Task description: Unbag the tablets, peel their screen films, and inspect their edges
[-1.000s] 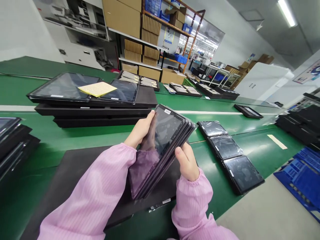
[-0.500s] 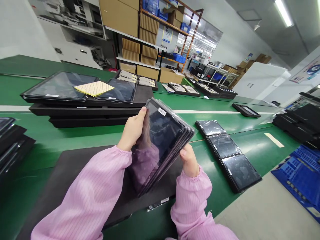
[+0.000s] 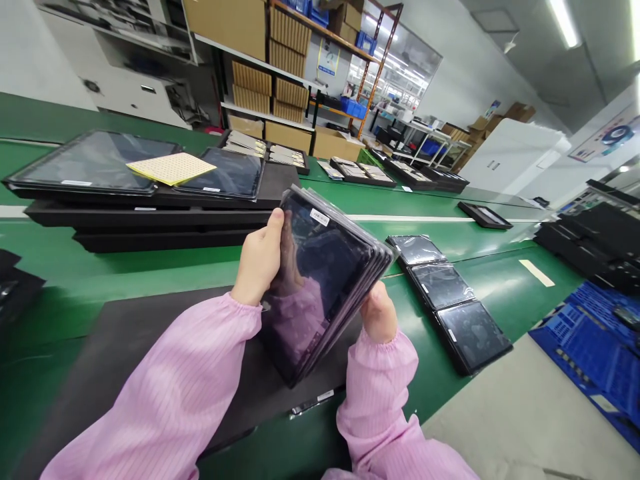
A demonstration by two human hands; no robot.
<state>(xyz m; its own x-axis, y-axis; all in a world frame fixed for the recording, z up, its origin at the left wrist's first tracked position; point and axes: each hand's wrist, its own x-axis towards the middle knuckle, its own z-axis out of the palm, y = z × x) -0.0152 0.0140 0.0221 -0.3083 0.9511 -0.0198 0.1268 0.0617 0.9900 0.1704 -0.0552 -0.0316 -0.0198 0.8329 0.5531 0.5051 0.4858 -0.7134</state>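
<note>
A stack of dark glossy screen panels [image 3: 325, 280] in clear film is tilted upright between my hands, a small white label near its top edge. My left hand [image 3: 260, 259] is closed on its left side, thumb on the front face and fingers hidden behind. At the lower right edge my right hand [image 3: 379, 313] grips the stack, its fingers mostly out of sight beneath. Under the stack lies a flat black foam board [image 3: 165, 340]. Another labelled panel edge [image 3: 317, 403] sticks out from the board's near side.
Three panels in a black tray [image 3: 450, 303] lie to the right on the green bench [image 3: 500, 263]. Black foam trays [image 3: 165, 220] bearing large panels and a yellow dotted sheet [image 3: 173, 168] stand behind on the left. Blue crates [image 3: 590, 353] are at far right.
The view has shifted slightly, so the bench items appear a little farther left. Both hands keep hold of the panel stack, which has turned only slightly.
</note>
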